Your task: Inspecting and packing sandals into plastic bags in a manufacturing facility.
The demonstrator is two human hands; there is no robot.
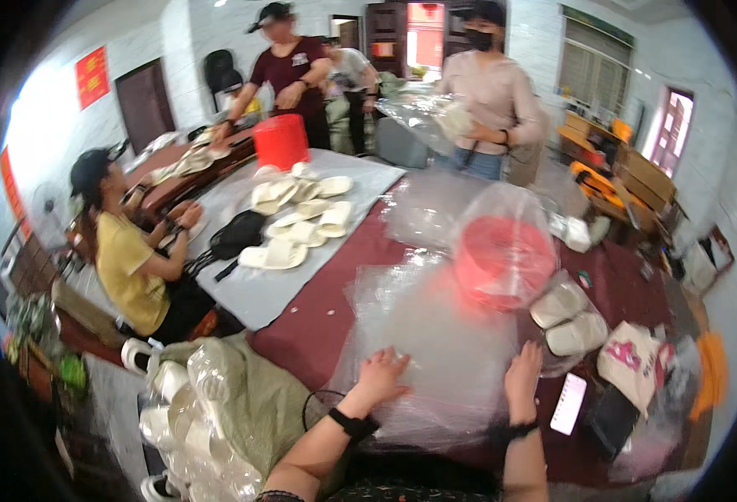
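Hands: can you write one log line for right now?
left hand: flat on plastic bags | right hand: on bags | red bucket: beyond

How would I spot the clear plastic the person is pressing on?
On the dark red table, look to the near edge. The clear plastic sheet lies flat under the left hand and right hand, unlike the bagged red bucket behind.

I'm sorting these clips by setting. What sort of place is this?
Probably a small packing workroom: pale slippers lie heaped on a long table, the left hand and right hand press on clear plastic bags, and other people work around it.
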